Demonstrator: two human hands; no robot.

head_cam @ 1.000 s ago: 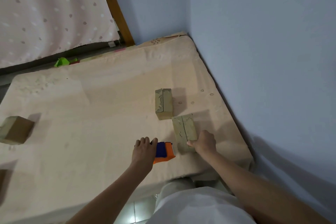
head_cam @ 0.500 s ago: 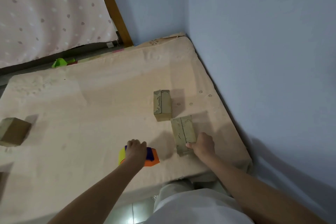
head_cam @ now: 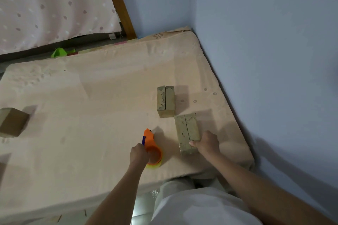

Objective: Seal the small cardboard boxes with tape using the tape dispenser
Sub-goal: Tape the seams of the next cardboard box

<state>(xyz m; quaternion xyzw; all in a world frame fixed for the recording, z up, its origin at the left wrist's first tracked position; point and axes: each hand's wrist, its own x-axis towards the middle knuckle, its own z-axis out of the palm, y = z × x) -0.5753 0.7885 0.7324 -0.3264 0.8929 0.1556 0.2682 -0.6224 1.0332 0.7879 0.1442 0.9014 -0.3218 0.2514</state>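
Note:
An orange tape dispenser (head_cam: 152, 149) with a blue blade part and a yellowish tape roll stands on its side on the beige mattress (head_cam: 91, 107). My left hand (head_cam: 139, 154) grips it from the left. To its right lies a small cardboard box (head_cam: 186, 131) with a centre seam on top. My right hand (head_cam: 207, 142) holds this box at its near right corner, thumb on the top face. A second small box (head_cam: 165, 101) with a similar seam sits just beyond it. A third box (head_cam: 11, 121) lies at the mattress's far left.
A blue wall (head_cam: 265, 60) runs along the mattress's right side and back corner. A wooden post (head_cam: 119, 3) and a dotted pink curtain (head_cam: 54, 5) stand behind. A green object (head_cam: 59, 52) lies past the back edge. Tiled floor (head_cam: 144, 204) shows below the front edge.
My left hand has turned the dispenser so its orange nose now points away from me. The right hand stays on the near box.

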